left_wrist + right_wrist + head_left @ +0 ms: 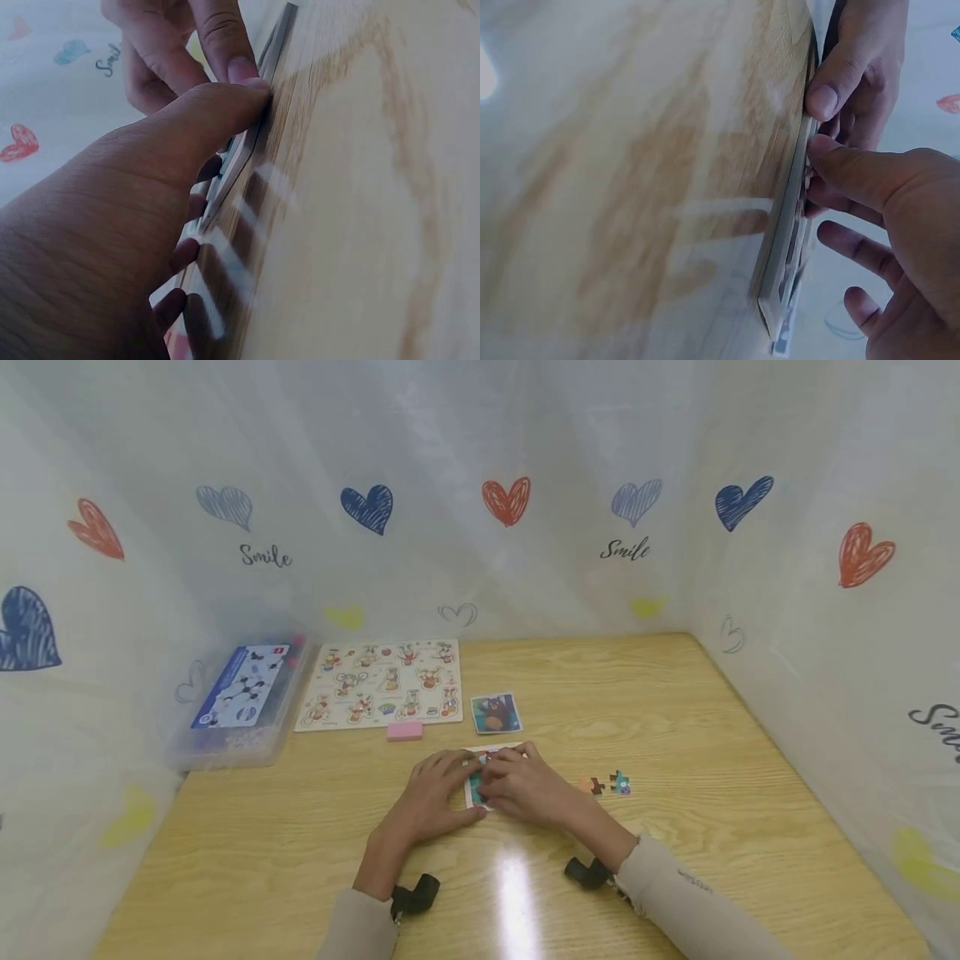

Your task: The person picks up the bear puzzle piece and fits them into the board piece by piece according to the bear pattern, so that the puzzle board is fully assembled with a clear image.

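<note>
A small square puzzle board [469, 795] with a white rim lies flat in front of the person, its inside partly teal. The left hand [435, 797] holds it from the left, thumb at the near edge and fingers towards the far side. Over its middle and right is the right hand [531, 787], with bent fingertips on the surface. In the right wrist view the right thumb [855, 169] touches the board's edge [780, 247] beside the left thumb [829, 97]; its other fingers are spread. Whatever lies under the right fingertips is hidden.
Loose jigsaw pieces [620, 782] lie right of the right hand. Beyond the board are a bear picture card [497, 713], a pink block [405, 732] and a board of animal figures [382, 685]. A clear plastic case [240, 693] stands at the far left. Curtains surround the table.
</note>
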A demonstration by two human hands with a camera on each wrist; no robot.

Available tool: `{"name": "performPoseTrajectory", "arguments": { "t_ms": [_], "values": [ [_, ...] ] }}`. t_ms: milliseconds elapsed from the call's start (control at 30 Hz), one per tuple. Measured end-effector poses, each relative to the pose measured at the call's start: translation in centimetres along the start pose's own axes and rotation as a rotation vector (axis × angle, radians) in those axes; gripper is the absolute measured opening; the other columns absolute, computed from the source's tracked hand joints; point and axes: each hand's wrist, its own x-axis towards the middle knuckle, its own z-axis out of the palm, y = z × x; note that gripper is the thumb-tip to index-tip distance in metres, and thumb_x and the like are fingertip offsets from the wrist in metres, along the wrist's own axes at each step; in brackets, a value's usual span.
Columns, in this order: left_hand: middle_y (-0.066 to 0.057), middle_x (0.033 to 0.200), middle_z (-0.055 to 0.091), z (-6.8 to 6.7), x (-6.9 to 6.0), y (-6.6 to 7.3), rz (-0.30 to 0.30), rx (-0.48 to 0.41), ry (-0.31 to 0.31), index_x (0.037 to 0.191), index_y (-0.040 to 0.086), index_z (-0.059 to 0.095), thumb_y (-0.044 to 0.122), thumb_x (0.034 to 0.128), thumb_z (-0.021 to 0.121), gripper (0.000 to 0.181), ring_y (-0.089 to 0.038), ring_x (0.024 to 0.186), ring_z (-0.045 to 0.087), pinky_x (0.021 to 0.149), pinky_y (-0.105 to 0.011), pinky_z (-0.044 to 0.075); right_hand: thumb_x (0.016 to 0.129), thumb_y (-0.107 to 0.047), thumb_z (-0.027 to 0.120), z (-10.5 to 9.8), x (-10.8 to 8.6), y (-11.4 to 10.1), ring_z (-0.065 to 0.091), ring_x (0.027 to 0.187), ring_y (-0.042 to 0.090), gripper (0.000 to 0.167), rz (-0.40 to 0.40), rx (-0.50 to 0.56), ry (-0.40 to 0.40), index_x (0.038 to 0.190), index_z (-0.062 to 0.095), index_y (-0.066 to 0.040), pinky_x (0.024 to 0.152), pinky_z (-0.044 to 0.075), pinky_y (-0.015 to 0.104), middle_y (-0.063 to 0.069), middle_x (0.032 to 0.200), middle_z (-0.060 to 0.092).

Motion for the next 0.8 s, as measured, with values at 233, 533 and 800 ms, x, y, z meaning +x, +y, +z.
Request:
{"name": "performPoseTrajectory", "arguments": {
  "t_ms": [233, 533, 800],
  "values": [
    [-0.003, 0.153, 0.042, 0.0, 0.1, -0.1, -0.006, -0.005, -0.012, 0.149, 0.020, 0.050, 0.055, 0.0909, 0.065, 0.069, -0.031, 0.142, 0.032, 0.113, -0.058, 0.023, 0.096, -0.026, 0.069, 0.5, 0.1, 0.0, 0.054, 0.123, 0.018, 0.017, 0.048, 0.043, 0.004, 0.108, 0.079, -0.024, 0.090, 0.037, 0.038, -0.009, 0.114, 0.067],
    [-0.002, 0.150, 0.046, 0.0, 0.1, 0.0, -0.007, 0.031, 0.022, 0.145, 0.023, 0.054, 0.049, 0.0967, 0.060, 0.056, -0.031, 0.140, 0.036, 0.110, -0.060, 0.028, 0.099, -0.023, 0.065, 0.0, -0.2, -0.2, 0.055, 0.120, 0.017, 0.017, 0.060, 0.061, 0.008, 0.110, 0.078, -0.022, 0.089, 0.038, 0.040, -0.007, 0.117, 0.068],
    [-0.004, 0.148, 0.047, 0.3, 0.3, 0.0, -0.017, 0.019, 0.031, 0.143, 0.023, 0.056, 0.040, 0.0984, 0.059, 0.048, -0.033, 0.139, 0.038, 0.110, -0.060, 0.029, 0.096, -0.012, 0.065, -2.4, -2.8, 0.9, 0.055, 0.116, 0.017, 0.024, 0.186, 0.200, 0.084, 0.118, 0.074, -0.015, 0.090, 0.037, 0.041, -0.003, 0.121, 0.066]
  ]
}}
